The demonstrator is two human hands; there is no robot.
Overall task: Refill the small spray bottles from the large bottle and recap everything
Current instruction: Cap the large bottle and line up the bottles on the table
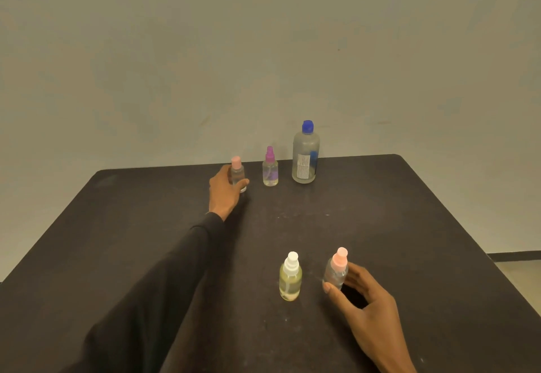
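Note:
A large frosted bottle with a blue cap (305, 156) stands at the far edge of the dark table (409, 226). To its left stands a small spray bottle with a purple top (270, 169). Farther left, my left hand (225, 189) grips a small clear bottle with a pink cap (237, 172). Near me a small spray bottle with a white top (290, 277) holds yellowish liquid. Right of it, my right hand (363, 305) holds a small clear spray bottle with a pink top (336, 268), thumb in front and fingers behind. All caps are on.
A plain pale wall rises behind the table. The table's right edge runs diagonally past a strip of floor (518, 270) at the right. My black sleeve (152, 299) crosses the left half of the table.

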